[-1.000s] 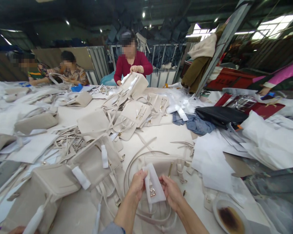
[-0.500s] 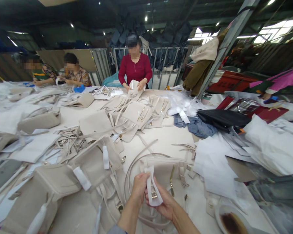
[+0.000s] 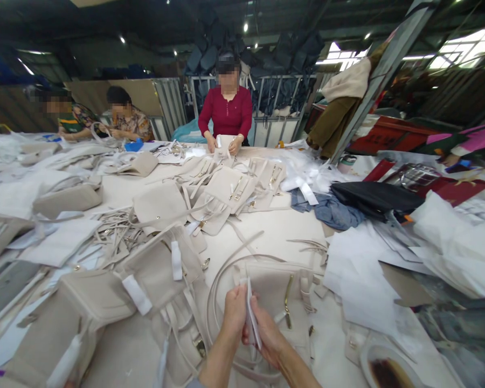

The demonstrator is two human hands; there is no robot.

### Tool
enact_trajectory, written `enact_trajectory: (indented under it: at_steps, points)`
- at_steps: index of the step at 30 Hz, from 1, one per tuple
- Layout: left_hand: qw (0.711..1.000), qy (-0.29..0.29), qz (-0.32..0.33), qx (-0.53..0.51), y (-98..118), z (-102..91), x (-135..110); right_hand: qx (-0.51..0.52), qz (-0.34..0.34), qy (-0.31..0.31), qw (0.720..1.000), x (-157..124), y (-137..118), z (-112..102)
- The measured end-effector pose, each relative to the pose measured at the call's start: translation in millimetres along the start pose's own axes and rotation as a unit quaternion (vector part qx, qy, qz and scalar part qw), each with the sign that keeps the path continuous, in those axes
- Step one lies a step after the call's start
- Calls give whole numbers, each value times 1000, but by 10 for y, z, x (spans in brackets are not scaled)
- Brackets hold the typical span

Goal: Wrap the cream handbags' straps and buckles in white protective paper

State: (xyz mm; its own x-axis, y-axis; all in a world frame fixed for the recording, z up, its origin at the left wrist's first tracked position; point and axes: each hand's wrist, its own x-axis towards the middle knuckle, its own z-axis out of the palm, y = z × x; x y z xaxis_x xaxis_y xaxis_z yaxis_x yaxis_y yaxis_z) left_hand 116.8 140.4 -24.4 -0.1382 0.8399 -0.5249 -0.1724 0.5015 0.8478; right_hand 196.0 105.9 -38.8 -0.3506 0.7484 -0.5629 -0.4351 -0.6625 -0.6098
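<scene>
Low in the middle of the head view, my left hand (image 3: 234,310) pinches the upper end of a white foam strip (image 3: 250,312). My right hand (image 3: 269,331) is closed around its other side and lower end. The strip is folded lengthwise and seen nearly edge-on, over a strap of the beige handbag (image 3: 272,275). Whatever lies inside the fold is hidden. The bag rests flat behind my hands, with a gold metal bar (image 3: 288,302) on its front. A long beige strap (image 3: 215,280) loops on the table to the left.
More beige bags (image 3: 159,264) with foam-wrapped straps lie at left. White foam sheets (image 3: 358,269) are piled at right, near a bowl of brown liquid (image 3: 388,372). Across the table, a person in a red top (image 3: 226,110) handles another bag; two other people sit at far left.
The white foam strip, earlier spread with a gold buckle showing on it, is now folded together and turned edge-on, hiding the buckle. The person opposite has lowered their bag slightly.
</scene>
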Motion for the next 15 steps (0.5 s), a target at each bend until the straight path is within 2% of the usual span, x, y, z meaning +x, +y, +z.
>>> enact_trajectory:
  at_steps: [4,7,9,12,13,15]
  points:
    - [999,-24,-15,20,51,-25,1,-44,-3,-8,999,-32,-33,-63]
    - [998,-16,50,35,55,-33,28,-142,-58,35,987,-78,-169,-125]
    - [994,1,89,56,54,-23,41,-255,-116,78,957,-94,-273,-143]
    - [992,23,98,81,52,3,31,-415,-177,126,883,-71,-356,-119]
    - [992,20,96,78,50,9,21,-445,-190,142,863,-56,-357,-101]
    - [995,5,81,50,37,17,3,-466,-217,160,843,-33,-329,-58]
